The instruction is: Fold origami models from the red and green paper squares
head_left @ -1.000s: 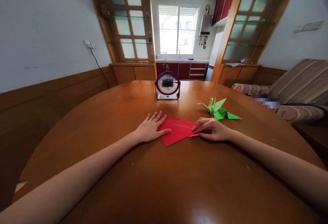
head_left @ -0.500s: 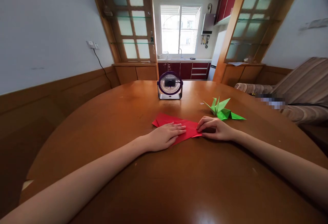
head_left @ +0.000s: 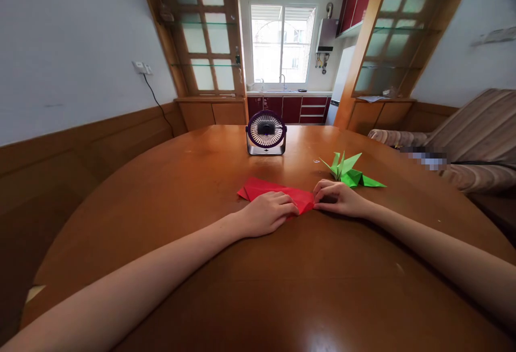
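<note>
Paper status: red folded sheet (head_left: 274, 189) lies flat on the table (head_left: 258, 287), roughly mid-table, a bit toward the far edge from where I sit. Long axis runs left-right, parallel to the near edge, w/ a slight tilt: left tip sits a touch farther out, right tip closer in. Left hand (head_left: 266, 215) rests palm-down on the near-middle part of the sheet, fingers (head_left: 288, 208) close together and curled slightly, pressing paper into the wood. Right hand (head_left: 338, 199) is at the sheet's right tip, fingertips (head_left: 319, 188) bunched, looks like thumb + index nipping that pointed end; can't tell exact contact bc knuckles block it. So the sheet extends leftward and away from the right fingers and lies under the left ones; both hands touch it, left covers more of it, right has only the tip. Hands nearly touching each other at the right end. Green paper crane (head_left: 349, 172) sits just beyond the right hand toward the far-right edge, near but apart from the red sheet. Small desk fan (head_left: 266, 133) stands upright near the far edge, well apart from both hands, facing me. Couch (head_left: 475, 137) off the right edge.
</note>
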The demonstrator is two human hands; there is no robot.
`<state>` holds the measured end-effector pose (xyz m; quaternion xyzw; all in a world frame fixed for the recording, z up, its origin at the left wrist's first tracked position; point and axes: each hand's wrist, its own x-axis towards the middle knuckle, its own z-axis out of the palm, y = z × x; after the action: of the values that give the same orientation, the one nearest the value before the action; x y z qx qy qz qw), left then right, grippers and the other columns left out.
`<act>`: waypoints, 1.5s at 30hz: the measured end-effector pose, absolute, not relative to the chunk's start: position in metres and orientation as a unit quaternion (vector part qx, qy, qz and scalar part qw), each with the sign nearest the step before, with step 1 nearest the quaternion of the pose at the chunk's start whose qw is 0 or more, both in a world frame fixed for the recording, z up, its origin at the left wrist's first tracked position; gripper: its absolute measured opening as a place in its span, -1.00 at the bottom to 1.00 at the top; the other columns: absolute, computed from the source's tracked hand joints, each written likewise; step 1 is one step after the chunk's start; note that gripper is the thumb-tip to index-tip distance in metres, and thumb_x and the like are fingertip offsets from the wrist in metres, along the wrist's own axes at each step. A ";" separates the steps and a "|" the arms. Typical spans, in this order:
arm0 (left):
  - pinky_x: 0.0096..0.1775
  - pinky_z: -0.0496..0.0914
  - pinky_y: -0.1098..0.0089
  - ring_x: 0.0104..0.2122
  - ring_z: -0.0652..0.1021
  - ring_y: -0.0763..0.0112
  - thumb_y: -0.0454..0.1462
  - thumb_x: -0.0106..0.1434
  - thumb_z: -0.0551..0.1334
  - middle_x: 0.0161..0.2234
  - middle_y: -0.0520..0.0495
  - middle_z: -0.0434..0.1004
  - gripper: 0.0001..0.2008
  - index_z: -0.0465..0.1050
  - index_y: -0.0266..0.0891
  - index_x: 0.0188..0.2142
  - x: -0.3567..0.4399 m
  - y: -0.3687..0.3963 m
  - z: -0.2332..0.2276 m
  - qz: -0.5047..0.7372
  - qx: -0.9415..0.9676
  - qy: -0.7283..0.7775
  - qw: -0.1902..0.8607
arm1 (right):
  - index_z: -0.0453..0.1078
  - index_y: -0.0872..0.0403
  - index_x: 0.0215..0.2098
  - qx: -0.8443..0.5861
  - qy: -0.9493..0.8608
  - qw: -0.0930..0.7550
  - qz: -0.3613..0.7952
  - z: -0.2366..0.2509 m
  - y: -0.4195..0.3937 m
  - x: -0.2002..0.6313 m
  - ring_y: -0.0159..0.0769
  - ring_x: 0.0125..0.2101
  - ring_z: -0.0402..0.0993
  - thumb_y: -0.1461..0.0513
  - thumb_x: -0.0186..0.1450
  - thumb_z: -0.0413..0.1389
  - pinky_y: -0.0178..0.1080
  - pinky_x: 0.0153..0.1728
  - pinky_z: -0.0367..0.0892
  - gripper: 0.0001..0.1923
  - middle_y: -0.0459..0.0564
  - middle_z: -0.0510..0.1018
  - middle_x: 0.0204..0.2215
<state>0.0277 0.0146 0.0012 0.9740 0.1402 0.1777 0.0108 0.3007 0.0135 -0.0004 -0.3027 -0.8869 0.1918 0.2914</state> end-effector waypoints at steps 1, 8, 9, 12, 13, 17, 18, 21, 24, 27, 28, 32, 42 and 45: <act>-0.11 0.37 0.29 -0.20 0.49 0.29 -0.35 0.36 -0.01 -0.15 -0.15 0.49 -0.72 0.43 -0.23 -0.07 0.028 0.014 0.002 0.174 0.975 0.139 0.002 | 0.50 0.12 -0.38 -0.307 -0.884 0.292 0.200 -0.001 0.013 0.300 -0.28 -0.29 0.40 0.05 0.28 0.17 -0.17 -0.24 0.38 -0.71 0.05 0.48 -0.33; -0.11 0.37 0.25 -0.20 0.47 0.26 -0.25 0.40 -0.02 -0.15 -0.18 0.44 -0.63 0.37 -0.12 0.13 0.028 0.016 -0.001 0.157 0.979 0.111 -0.067 | 0.44 0.12 -0.38 -0.318 -0.878 0.292 0.206 -0.003 0.015 0.298 -0.27 -0.30 0.37 0.04 0.29 0.15 -0.16 -0.21 0.35 -0.70 0.03 0.45 -0.34; -0.11 0.37 0.25 -0.20 0.46 0.26 -0.24 0.41 -0.03 -0.15 -0.18 0.43 -0.62 0.37 -0.13 0.13 0.028 0.016 -0.002 0.154 0.979 0.116 -0.071 | 0.44 0.12 -0.38 -0.317 -0.880 0.292 0.202 -0.003 0.015 0.297 -0.26 -0.30 0.36 0.04 0.29 0.15 -0.16 -0.21 0.34 -0.70 0.02 0.45 -0.35; -0.12 0.37 0.25 -0.21 0.45 0.25 -0.21 0.41 -0.03 -0.16 -0.18 0.42 -0.61 0.36 -0.15 0.14 0.029 0.015 -0.002 0.150 0.977 0.137 -0.072 | 0.42 0.12 -0.40 -0.317 -0.884 0.289 0.185 -0.004 0.014 0.296 -0.26 -0.31 0.35 0.06 0.31 0.13 -0.16 -0.22 0.32 -0.71 0.02 0.45 -0.37; -0.13 0.37 0.25 -0.22 0.45 0.25 -0.21 0.41 -0.03 -0.17 -0.18 0.41 -0.61 0.36 -0.15 0.14 0.029 0.015 -0.002 0.150 0.976 0.141 -0.071 | 0.41 0.12 -0.40 -0.319 -0.885 0.288 0.178 -0.003 0.014 0.295 -0.26 -0.31 0.34 0.07 0.31 0.13 -0.16 -0.23 0.32 -0.72 0.01 0.44 -0.37; -0.14 0.36 0.25 -0.24 0.44 0.25 -0.19 0.41 -0.03 -0.18 -0.16 0.39 -0.60 0.33 -0.10 0.17 0.030 0.015 0.000 0.140 0.979 0.130 -0.079 | 0.38 0.11 -0.42 -0.331 -0.886 0.284 0.162 -0.003 0.012 0.292 -0.27 -0.33 0.33 0.11 0.31 0.12 -0.19 -0.25 0.30 -0.76 0.00 0.43 -0.38; -0.14 0.36 0.25 -0.25 0.43 0.25 -0.18 0.41 -0.03 -0.18 -0.16 0.38 -0.60 0.32 -0.08 0.18 0.030 0.015 0.001 0.134 0.979 0.126 -0.087 | 0.37 0.11 -0.42 -0.333 -0.885 0.283 0.161 -0.003 0.012 0.292 -0.27 -0.33 0.33 0.12 0.31 0.12 -0.19 -0.26 0.30 -0.76 0.00 0.43 -0.38; -0.15 0.35 0.24 -0.27 0.42 0.25 -0.15 0.41 -0.03 -0.19 -0.16 0.36 -0.59 0.30 -0.05 0.20 0.031 0.013 0.002 0.116 0.979 0.128 -0.112 | 0.36 0.12 -0.43 -0.340 -0.884 0.279 0.162 -0.003 0.012 0.291 -0.26 -0.33 0.32 0.14 0.30 0.12 -0.18 -0.26 0.29 -0.78 0.01 0.43 -0.37; -0.16 0.35 0.25 -0.26 0.41 0.24 -0.15 0.41 -0.03 -0.19 -0.17 0.36 -0.58 0.30 -0.09 0.20 0.033 0.010 0.003 0.111 0.977 0.140 -0.112 | 0.35 0.12 -0.44 -0.343 -0.883 0.275 0.164 -0.003 0.013 0.291 -0.25 -0.32 0.31 0.16 0.30 0.11 -0.17 -0.25 0.28 -0.79 0.02 0.42 -0.36; -0.17 0.35 0.26 -0.27 0.41 0.25 -0.15 0.40 -0.01 -0.20 -0.16 0.35 -0.58 0.31 -0.09 0.19 0.034 0.008 0.005 0.118 0.977 0.150 -0.095 | 0.34 0.11 -0.44 -0.345 -0.882 0.276 0.164 -0.003 0.013 0.290 -0.24 -0.32 0.31 0.17 0.30 0.11 -0.17 -0.24 0.27 -0.80 0.01 0.42 -0.37; -0.17 0.34 0.26 -0.27 0.40 0.25 -0.15 0.40 -0.01 -0.20 -0.15 0.35 -0.58 0.31 -0.08 0.19 0.035 0.008 0.005 0.121 0.977 0.151 -0.088 | 0.34 0.11 -0.45 -0.346 -0.881 0.278 0.164 -0.003 0.013 0.290 -0.24 -0.32 0.31 0.17 0.30 0.11 -0.17 -0.25 0.27 -0.80 0.01 0.41 -0.37; -0.16 0.33 0.27 -0.27 0.39 0.27 -0.16 0.39 0.00 -0.23 -0.13 0.34 -0.58 0.31 -0.08 0.19 0.035 0.007 0.005 0.124 0.977 0.157 -0.072 | 0.33 0.11 -0.46 -0.345 -0.881 0.281 0.165 -0.003 0.012 0.289 -0.24 -0.33 0.31 0.17 0.29 0.10 -0.19 -0.26 0.26 -0.79 0.01 0.41 -0.38; -0.08 0.31 0.23 -0.18 0.42 0.20 -0.17 0.37 0.00 -0.05 -0.22 0.40 -0.53 0.27 -0.23 0.22 0.041 0.002 0.011 0.084 0.975 0.175 -0.106 | 0.34 0.11 -0.44 -0.351 -0.876 0.281 0.175 -0.007 0.016 0.291 -0.25 -0.33 0.33 0.13 0.29 0.11 -0.18 -0.25 0.29 -0.78 0.01 0.43 -0.38; 0.00 0.29 0.21 -0.11 0.41 0.19 -0.19 0.38 -0.01 0.14 -0.18 0.34 -0.52 0.22 -0.29 0.24 0.040 0.003 0.008 0.092 0.978 0.153 -0.108 | 0.35 0.11 -0.38 -0.354 -0.868 0.303 0.173 -0.005 0.012 0.292 -0.28 -0.37 0.35 0.15 0.29 0.11 -0.21 -0.31 0.31 -0.82 0.01 0.43 -0.38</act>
<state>0.0405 0.0029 0.0078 0.9781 0.1527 0.0917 -0.1075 0.2923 0.0121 -0.0047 -0.3538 -0.8677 0.1733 0.3030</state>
